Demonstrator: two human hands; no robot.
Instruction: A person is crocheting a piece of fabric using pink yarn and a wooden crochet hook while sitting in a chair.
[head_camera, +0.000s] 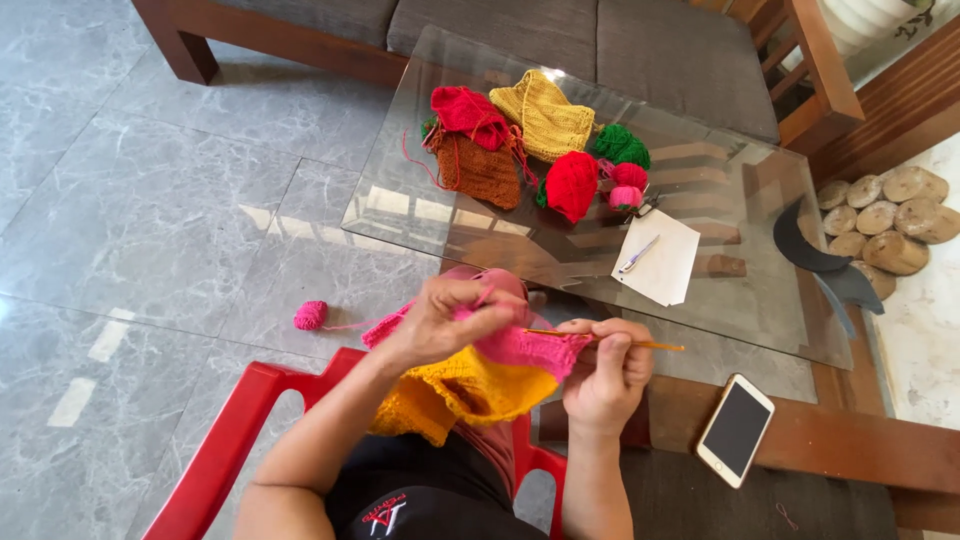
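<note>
Bare forearms, no sleeves; black garment (420, 500) with a small red-and-white emblem.

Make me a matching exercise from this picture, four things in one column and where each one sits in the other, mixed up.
1. pink yarn ball
2. phone
3. pen
4. crochet hook

a. on white paper
b. in the right hand
c. on the grey floor
d. on the wooden table frame

Pairs: 1-c, 2-d, 3-a, 4-b

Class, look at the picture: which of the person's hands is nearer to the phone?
Right. The right hand is just left of the phone, holding the hook. The left hand is farther left, on the pink knitting.
</note>
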